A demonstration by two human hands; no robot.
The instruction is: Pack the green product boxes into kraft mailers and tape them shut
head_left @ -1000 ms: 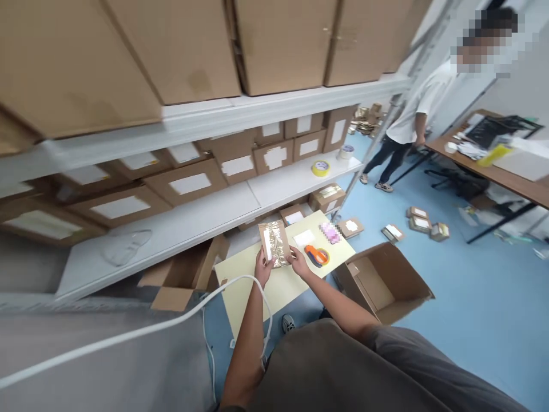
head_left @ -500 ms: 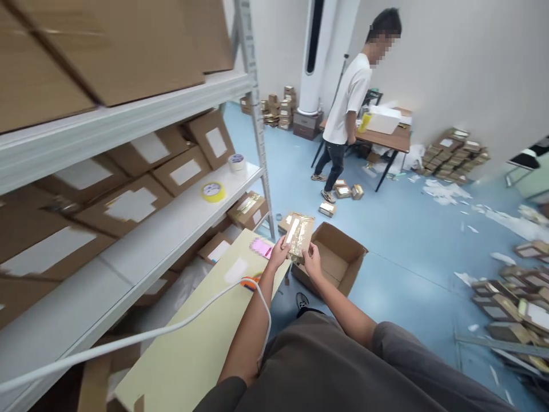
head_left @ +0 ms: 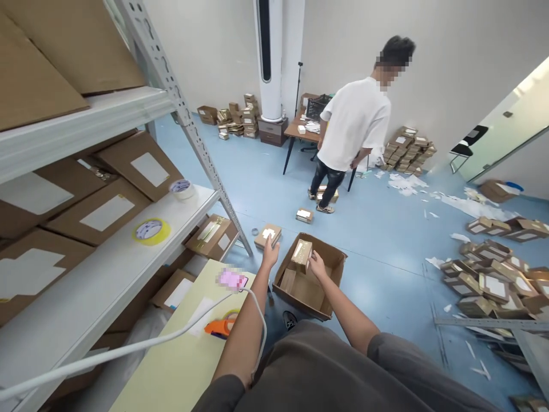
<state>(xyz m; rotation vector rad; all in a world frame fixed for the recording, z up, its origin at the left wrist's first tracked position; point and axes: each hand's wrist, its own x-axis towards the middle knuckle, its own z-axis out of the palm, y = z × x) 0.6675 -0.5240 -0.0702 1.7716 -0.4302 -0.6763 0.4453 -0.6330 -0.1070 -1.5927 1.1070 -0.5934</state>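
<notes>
My right hand [head_left: 318, 266] grips a small brown packet with a white label [head_left: 301, 253] and holds it over the open cardboard carton [head_left: 332, 289] on the blue floor. My left hand [head_left: 270, 252] hovers just left of the carton with its fingers stretched out and nothing in them. Beyond that hand a small labelled box [head_left: 268, 234] lies on the floor.
A pale yellow table [head_left: 180, 366] at my left carries an orange tape dispenser [head_left: 218, 327] and a pink item [head_left: 232, 280]. The metal rack [head_left: 107, 269] holds labelled cartons and tape rolls [head_left: 151, 230]. A person in a white shirt [head_left: 352, 123] stands by a desk. Small boxes [head_left: 493, 280] are heaped at the right.
My view swung right, away from the rack. The packet moved from above the table to over the carton, and my left hand let go of it.
</notes>
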